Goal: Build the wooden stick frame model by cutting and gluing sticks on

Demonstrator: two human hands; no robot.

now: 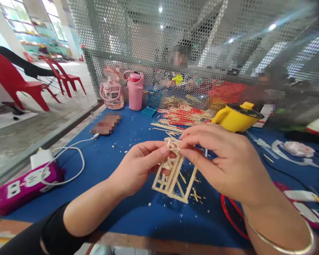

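A small frame of pale wooden sticks (172,193) is held at a tilt above the blue tabletop, with crossbars between its long sides. My left hand (146,157) is closed on its upper left part, thumb on top. At the frame's upper end, the thumb and fingertips of my right hand (218,152) are pinched together; whether a separate small piece is between them is hidden. Beneath and beside the frame lie wood crumbs and a small crossed piece of sticks (195,194).
Behind are a pile of red-and-white wrapped sticks (186,115), a pink bottle (135,92), a clear jug (112,92) and a yellow pot (236,118). A purple power strip (23,186) with a white cable lies left. Perforated mesh (149,35) backs the table; people sit beyond.
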